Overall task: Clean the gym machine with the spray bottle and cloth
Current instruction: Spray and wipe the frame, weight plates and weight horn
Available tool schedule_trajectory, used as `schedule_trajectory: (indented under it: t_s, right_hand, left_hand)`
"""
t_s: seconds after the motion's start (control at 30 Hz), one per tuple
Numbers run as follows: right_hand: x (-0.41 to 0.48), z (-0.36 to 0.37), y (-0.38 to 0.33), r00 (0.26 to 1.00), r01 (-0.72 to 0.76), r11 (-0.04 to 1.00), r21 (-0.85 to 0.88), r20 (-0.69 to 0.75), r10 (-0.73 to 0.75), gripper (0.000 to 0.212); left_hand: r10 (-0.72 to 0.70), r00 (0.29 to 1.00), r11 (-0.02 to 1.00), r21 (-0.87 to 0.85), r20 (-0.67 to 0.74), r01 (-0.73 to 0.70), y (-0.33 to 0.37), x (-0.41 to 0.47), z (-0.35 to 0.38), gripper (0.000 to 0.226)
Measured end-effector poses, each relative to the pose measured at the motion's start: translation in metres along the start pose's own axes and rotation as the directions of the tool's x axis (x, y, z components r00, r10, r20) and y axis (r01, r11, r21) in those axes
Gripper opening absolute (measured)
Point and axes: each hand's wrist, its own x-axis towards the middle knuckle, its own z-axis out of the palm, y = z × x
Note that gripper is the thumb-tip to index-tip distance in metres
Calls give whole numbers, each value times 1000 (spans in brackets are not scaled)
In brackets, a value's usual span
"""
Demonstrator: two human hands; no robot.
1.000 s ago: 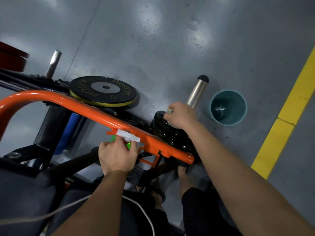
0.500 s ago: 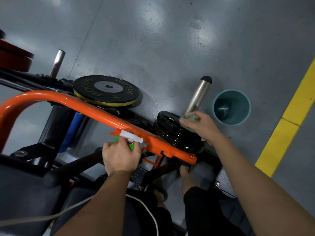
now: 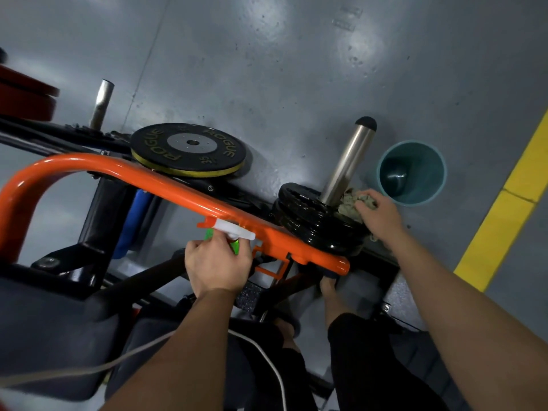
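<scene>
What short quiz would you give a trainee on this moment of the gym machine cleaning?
1. Multiple choice: what does the left hand grip? A) the spray bottle B) a brush C) a dumbbell
2. True or false: the right hand holds the cloth on top of the stacked black plates, beside the steel post.
3. Fill in: the machine's curved bar, running just above the left hand, is painted ___.

Key: 1 A; 2 true; 3 orange.
</scene>
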Motion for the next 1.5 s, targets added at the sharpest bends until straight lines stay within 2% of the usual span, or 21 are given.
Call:
schedule_trajectory:
  t_s: [0.2, 0.33, 0.43, 0.63, 0.7, 0.77, 0.83, 0.9, 0.97, 1.03, 1.1, 1.17, 1.23, 1.3, 1.43, 1.5]
  right_hand:
    - [-19, 27, -8, 979, 30, 998, 54, -201, -19, 4]
    - [-20, 34, -15, 970, 52, 998, -32, -235, -58, 9]
    - [-24, 45, -27, 938, 67, 991, -115, -331, -102, 16]
    - [-25, 71, -55, 886, -12, 940, -340, -439, -147, 24]
    - [-22, 83, -70, 886, 53, 897, -439, -394, -245, 26]
    - [-17, 94, -87, 912, 138, 825, -548, -254, -321, 28]
    - [-8, 97, -96, 945, 202, 775, -599, -90, -316, 33]
    - [-1, 87, -96, 960, 252, 816, -520, 25, -280, 32]
    - [-1, 67, -84, 955, 297, 902, -314, 121, -272, 28]
    - [-4, 41, -57, 953, 290, 946, -148, 140, -270, 19]
    - [-6, 12, -17, 979, 200, 968, -150, 73, -190, 8]
    - [-6, -12, 20, 1000, 13, 987, -159, -11, -14, 2]
    - [-9, -20, 36, 988, -149, 980, -133, -72, 140, 10]
    - [-11, -9, 24, 986, -135, 985, -110, -116, 122, 12]
    - [-28, 26, -32, 991, 23, 981, -194, -122, -48, 19]
    - [-32, 31, -47, 990, 60, 988, -143, -114, -77, 19]
  left_hand:
    - [15, 1000, 1000, 0, -3, -15, 1, 0, 0, 34]
    - [18, 1000, 1000, -6, -25, -18, 1, 0, 1, 41]
    - [33, 998, 999, -19, -57, -34, 3, -2, 0, 46]
    - [17, 999, 1000, 25, -46, -15, 7, -4, -4, 51]
    - [-19, 998, 999, 31, -61, 21, 10, -4, -5, 44]
    - [-44, 997, 998, 35, -58, 46, 11, -5, -6, 37]
    - [-75, 995, 997, 14, -60, 76, 13, -5, -6, 32]
    - [-91, 994, 996, -7, -60, 91, 15, -5, -7, 29]
    - [-87, 994, 996, -11, -66, 87, 15, -7, -8, 27]
    - [-79, 994, 997, -23, -81, 77, 16, -7, -9, 29]
    - [-77, 994, 997, -31, -79, 75, 15, -8, -10, 29]
    - [-71, 995, 997, -25, -64, 70, 14, -7, -10, 27]
    - [-53, 996, 998, -31, -67, 51, 13, -7, -9, 26]
    - [-42, 995, 997, -64, -86, 36, 13, -7, -9, 26]
    - [-28, 997, 999, -46, -78, 25, 10, -7, -8, 28]
    - [-39, 997, 999, -40, -62, 36, 12, -7, -10, 28]
